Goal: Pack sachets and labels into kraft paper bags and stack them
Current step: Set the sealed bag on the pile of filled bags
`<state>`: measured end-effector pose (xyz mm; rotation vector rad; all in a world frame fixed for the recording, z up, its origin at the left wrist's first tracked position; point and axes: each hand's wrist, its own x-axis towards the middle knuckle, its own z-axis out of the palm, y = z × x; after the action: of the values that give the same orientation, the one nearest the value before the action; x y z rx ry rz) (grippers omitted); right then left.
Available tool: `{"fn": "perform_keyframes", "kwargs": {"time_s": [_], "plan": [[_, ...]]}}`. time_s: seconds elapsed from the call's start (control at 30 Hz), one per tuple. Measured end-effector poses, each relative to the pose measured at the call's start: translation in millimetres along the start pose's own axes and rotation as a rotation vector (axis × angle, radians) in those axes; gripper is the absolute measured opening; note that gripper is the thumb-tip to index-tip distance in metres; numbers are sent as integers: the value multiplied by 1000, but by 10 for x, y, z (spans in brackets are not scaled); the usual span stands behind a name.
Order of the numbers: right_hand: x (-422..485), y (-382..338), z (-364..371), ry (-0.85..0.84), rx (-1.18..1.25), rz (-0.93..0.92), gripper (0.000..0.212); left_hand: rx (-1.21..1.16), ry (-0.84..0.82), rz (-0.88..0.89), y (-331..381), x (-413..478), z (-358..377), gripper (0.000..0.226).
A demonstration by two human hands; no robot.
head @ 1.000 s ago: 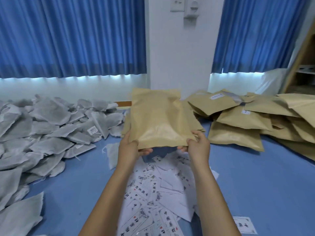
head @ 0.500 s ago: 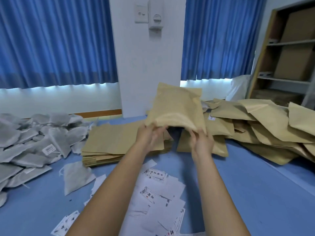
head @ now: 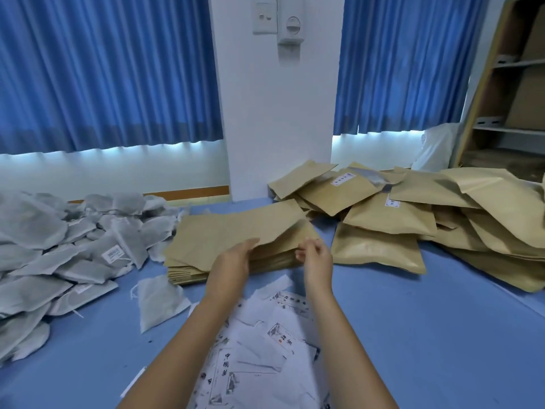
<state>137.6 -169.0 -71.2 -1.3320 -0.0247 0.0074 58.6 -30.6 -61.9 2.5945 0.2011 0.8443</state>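
Note:
A stack of flat empty kraft bags (head: 188, 273) lies in front of me on the blue surface. My left hand (head: 233, 267) pinches the near edge of the top kraft bag (head: 241, 228) and lifts it off the stack. My right hand (head: 317, 255) hovers at the stack's right corner with loosely curled fingers and holds nothing. Filled kraft bags (head: 380, 252) lie piled to the right, some with white stickers. Grey sachets (head: 59, 246) are heaped on the left, and one loose sachet (head: 159, 299) lies nearer. Printed white labels (head: 265, 335) are scattered between my forearms.
A white pillar (head: 277, 113) with a switch stands behind the stack, blue curtains on both sides. A wooden shelf unit (head: 507, 93) holding cardboard is at the far right. Bare blue surface (head: 413, 335) shows at the front right and front left.
The filled bag that both hands held up is out of my hands. My left hand now lifts a flat empty bag from the stack, and my right hand is free.

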Motion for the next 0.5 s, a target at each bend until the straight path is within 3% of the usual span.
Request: {"fn": "perform_keyframes", "kwargs": {"time_s": [0.07, 0.17, 0.27, 0.33, 0.4, 0.5], "plan": [[-182, -18, 113, -212, 197, 143, 32, -235, 145, 141, -87, -209, -228, 54], [-484, -40, 212, -428, 528, 319, 42, -288, 69, 292, -293, -443, -447, 38], [-666, 97, 288, -529, 626, 370, 70, -201, -14, 217, -529, -608, -440, 30], [-731, 177, 345, -563, 608, 407, 83, -186, -133, 130, -578, -713, -407, 49], [-761, 228, 395, -588, 573, 407, 84, -239, -140, 102, -561, -761, -395, 51], [-751, 306, 408, -606, 569, 370, 71, -476, -80, 57, -408, -764, -437, 32]]}}
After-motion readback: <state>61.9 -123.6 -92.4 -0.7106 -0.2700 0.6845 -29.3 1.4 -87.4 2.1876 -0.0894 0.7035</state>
